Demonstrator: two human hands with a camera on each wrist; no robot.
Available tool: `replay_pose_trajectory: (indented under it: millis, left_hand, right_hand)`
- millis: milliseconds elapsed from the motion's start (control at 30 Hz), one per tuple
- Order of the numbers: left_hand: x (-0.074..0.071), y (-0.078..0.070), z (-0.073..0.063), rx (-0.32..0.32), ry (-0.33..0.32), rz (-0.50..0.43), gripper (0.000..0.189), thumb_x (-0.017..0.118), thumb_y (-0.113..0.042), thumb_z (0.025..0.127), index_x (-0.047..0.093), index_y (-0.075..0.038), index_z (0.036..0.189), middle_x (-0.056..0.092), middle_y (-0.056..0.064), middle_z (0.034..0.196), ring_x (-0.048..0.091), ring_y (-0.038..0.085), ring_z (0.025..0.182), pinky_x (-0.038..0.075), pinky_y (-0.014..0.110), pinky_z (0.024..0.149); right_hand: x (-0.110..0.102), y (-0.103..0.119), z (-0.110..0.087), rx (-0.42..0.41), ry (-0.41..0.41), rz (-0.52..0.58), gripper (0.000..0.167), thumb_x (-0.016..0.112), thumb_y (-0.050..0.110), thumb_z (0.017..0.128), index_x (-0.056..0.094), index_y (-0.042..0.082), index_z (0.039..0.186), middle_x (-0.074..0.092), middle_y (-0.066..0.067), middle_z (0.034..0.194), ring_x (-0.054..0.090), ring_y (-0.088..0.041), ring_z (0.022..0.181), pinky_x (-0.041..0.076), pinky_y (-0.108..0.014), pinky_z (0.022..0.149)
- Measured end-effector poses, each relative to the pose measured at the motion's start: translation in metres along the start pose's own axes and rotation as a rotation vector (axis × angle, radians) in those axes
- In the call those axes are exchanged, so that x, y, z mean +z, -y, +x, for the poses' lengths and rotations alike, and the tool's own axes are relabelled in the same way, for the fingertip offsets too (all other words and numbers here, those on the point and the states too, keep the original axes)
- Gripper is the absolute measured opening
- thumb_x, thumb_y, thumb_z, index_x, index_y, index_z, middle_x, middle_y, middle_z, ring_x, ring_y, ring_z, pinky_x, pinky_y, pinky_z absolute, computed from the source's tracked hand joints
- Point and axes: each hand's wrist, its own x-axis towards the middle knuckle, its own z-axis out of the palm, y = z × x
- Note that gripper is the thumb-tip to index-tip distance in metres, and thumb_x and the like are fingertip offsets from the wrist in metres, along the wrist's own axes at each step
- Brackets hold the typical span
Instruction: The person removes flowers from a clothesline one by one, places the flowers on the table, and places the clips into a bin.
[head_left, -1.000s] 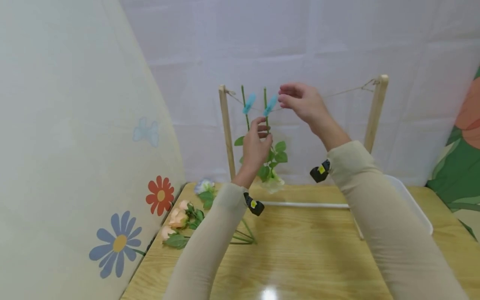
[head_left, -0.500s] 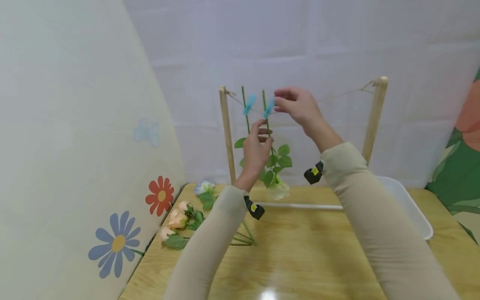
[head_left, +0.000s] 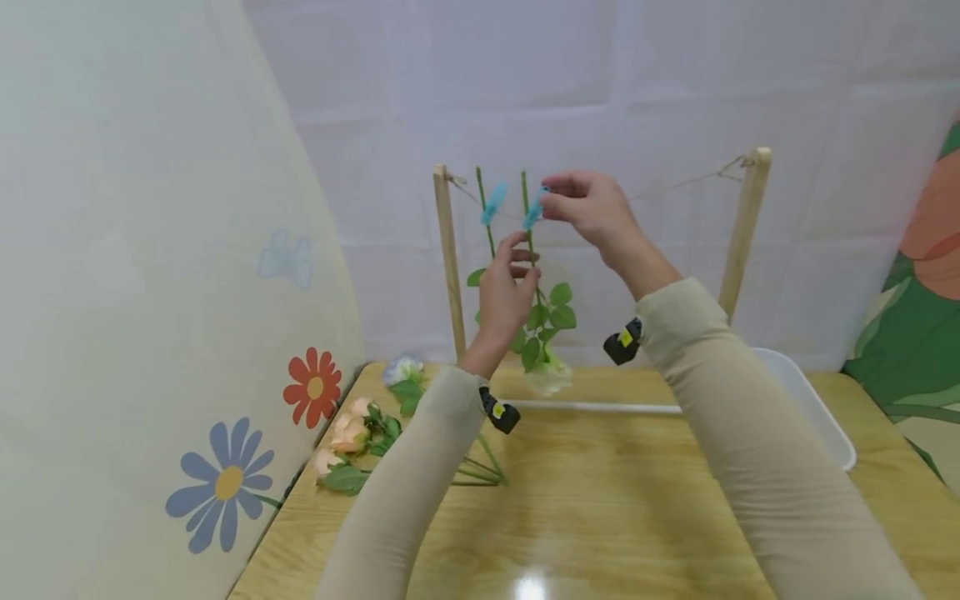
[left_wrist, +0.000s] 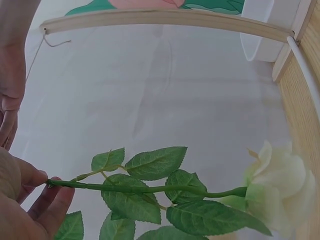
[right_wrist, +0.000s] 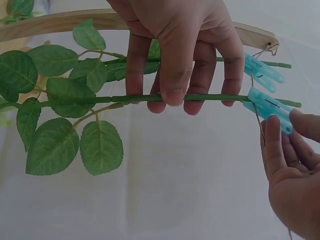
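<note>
A white rose (left_wrist: 282, 190) hangs head down, its green stem (right_wrist: 117, 99) held against the string (head_left: 671, 187) by a blue clothespin (right_wrist: 267, 109). My left hand (head_left: 506, 292) pinches this stem below the clothespin, between thumb and fingertips. The thumb and fingers of my right hand (head_left: 588, 208) pinch the handle end of that clothespin. To the left, a second blue clothespin (head_left: 493, 204) holds another stem on the same string. The lower part of that flower is hidden behind my left hand and arm.
Two wooden posts (head_left: 746, 233) carry the string, with a white bar (head_left: 600, 407) low between them. Peach roses (head_left: 349, 433) and a bluish-white flower (head_left: 403, 368) lie at the table's left. A white tray (head_left: 813, 408) stands right, partly behind my sleeve.
My right hand has moved left from beside the clothespin to its handle and now pinches it. My left hand stays on the stem. The white rose has swung slightly.
</note>
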Motion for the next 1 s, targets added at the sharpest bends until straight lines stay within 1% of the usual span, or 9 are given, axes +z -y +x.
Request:
replay_pose_trajectory:
  millis: [167, 300, 433, 567, 633, 700, 767, 900, 1000]
  left_hand:
    - [0.0, 0.001, -0.001, 0.005, 0.002, -0.007, 0.048, 0.064, 0.003, 0.097, 0.052, -0.006, 0.142, 0.072, 0.014, 0.114, 0.071, 0.03, 0.095, 0.061, 0.036, 0.078]
    - [0.0, 0.0, 0.0, 0.011, 0.016, -0.006, 0.048, 0.064, 0.003, 0.096, 0.053, -0.006, 0.141, 0.072, 0.014, 0.114, 0.071, 0.03, 0.096, 0.061, 0.036, 0.077]
    - [-0.002, -0.003, -0.003, 0.005, 0.036, 0.0, 0.047, 0.065, 0.003, 0.095, 0.053, -0.006, 0.14, 0.073, 0.013, 0.114, 0.072, 0.029, 0.095, 0.061, 0.035, 0.075]
    - [-0.005, -0.006, -0.006, 0.005, 0.032, 0.005, 0.047, 0.065, 0.004, 0.095, 0.054, -0.006, 0.139, 0.073, 0.013, 0.113, 0.072, 0.028, 0.095, 0.061, 0.034, 0.075]
    - [-0.008, -0.008, -0.008, 0.006, 0.03, 0.003, 0.047, 0.066, 0.003, 0.094, 0.054, -0.006, 0.139, 0.073, 0.012, 0.113, 0.072, 0.027, 0.095, 0.061, 0.034, 0.074]
    - [-0.011, -0.01, -0.011, 0.006, 0.033, -0.008, 0.047, 0.066, 0.002, 0.094, 0.053, -0.006, 0.139, 0.073, 0.011, 0.113, 0.072, 0.026, 0.096, 0.06, 0.033, 0.073]
    - [-0.015, -0.013, -0.014, 0.01, 0.039, -0.018, 0.048, 0.067, 0.002, 0.094, 0.053, -0.005, 0.139, 0.073, 0.011, 0.113, 0.071, 0.026, 0.096, 0.06, 0.034, 0.072]
    - [-0.023, -0.017, -0.021, 0.032, 0.063, -0.016, 0.049, 0.066, 0.001, 0.094, 0.051, -0.005, 0.14, 0.072, 0.011, 0.113, 0.07, 0.025, 0.096, 0.06, 0.035, 0.073]
    - [-0.03, -0.019, -0.027, 0.062, 0.068, -0.003, 0.048, 0.066, 0.002, 0.094, 0.05, -0.005, 0.14, 0.072, 0.011, 0.112, 0.071, 0.026, 0.094, 0.061, 0.038, 0.073]
  right_hand:
    - [0.004, 0.0, 0.001, -0.014, -0.045, -0.006, 0.03, 0.065, 0.008, 0.099, 0.064, -0.001, 0.128, 0.067, -0.008, 0.109, 0.07, -0.028, 0.103, 0.054, -0.035, 0.1]
    - [0.006, 0.0, 0.0, -0.05, -0.097, 0.004, 0.024, 0.064, 0.004, 0.099, 0.063, -0.004, 0.121, 0.065, -0.007, 0.1, 0.07, -0.02, 0.087, 0.059, -0.03, 0.089]
    - [0.005, 0.001, -0.003, -0.098, -0.162, 0.079, 0.018, 0.064, 0.001, 0.097, 0.063, -0.006, 0.114, 0.064, -0.006, 0.094, 0.068, -0.014, 0.079, 0.06, -0.028, 0.084]
    - [0.002, 0.003, -0.007, -0.193, -0.212, 0.207, 0.016, 0.065, 0.001, 0.097, 0.064, -0.004, 0.112, 0.065, -0.007, 0.097, 0.068, -0.016, 0.085, 0.059, -0.028, 0.086]
    - [0.0, 0.005, -0.011, -0.244, -0.207, 0.264, 0.019, 0.064, 0.001, 0.097, 0.064, -0.004, 0.115, 0.066, -0.007, 0.1, 0.067, -0.017, 0.091, 0.059, -0.029, 0.088]
    - [-0.003, 0.006, -0.015, -0.291, -0.181, 0.299, 0.023, 0.062, -0.001, 0.098, 0.063, -0.004, 0.12, 0.065, -0.007, 0.104, 0.066, -0.019, 0.097, 0.059, -0.031, 0.09]
    - [-0.007, 0.005, -0.019, -0.332, -0.142, 0.299, 0.027, 0.061, -0.001, 0.098, 0.062, -0.004, 0.125, 0.065, -0.007, 0.108, 0.065, -0.019, 0.1, 0.058, -0.031, 0.092]
    - [-0.02, 0.0, -0.03, -0.375, -0.075, 0.297, 0.029, 0.062, -0.001, 0.098, 0.064, -0.003, 0.127, 0.066, -0.007, 0.109, 0.064, -0.019, 0.101, 0.057, -0.028, 0.091]
    - [-0.031, -0.007, -0.037, -0.375, -0.023, 0.316, 0.027, 0.064, -0.001, 0.097, 0.066, -0.002, 0.124, 0.067, -0.008, 0.109, 0.064, -0.019, 0.1, 0.057, -0.026, 0.09]
